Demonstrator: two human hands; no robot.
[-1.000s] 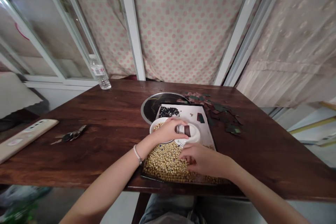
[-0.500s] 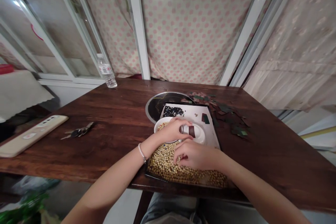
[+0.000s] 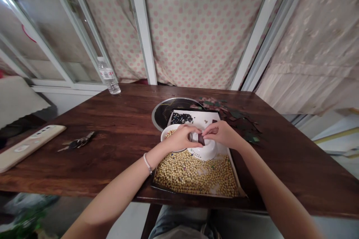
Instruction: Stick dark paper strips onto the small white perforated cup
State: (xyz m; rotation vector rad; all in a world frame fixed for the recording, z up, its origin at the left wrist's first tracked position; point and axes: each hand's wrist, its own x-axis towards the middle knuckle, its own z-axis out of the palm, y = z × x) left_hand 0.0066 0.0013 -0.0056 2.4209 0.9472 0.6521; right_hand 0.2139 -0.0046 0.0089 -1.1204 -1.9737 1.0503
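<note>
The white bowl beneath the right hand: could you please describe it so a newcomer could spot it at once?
On the dark wooden table lies a black tray of yellow beans. Two white bowls sit on it; this is the right-hand bowl, under the right hand, whereas the left bowl holds yellow beans.

Small dark-brown piece (image 3: 201, 139), upright, over white bowl (image 3: 207, 152) amid yellow beans (image 3: 193, 173).

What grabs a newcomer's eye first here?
A tray heaped with pale soybeans sits at the table's near edge. Just beyond, the left hand and right hand meet on a small dark piece over a white bowl. Black beans lie piled at the tray's far end.
</note>
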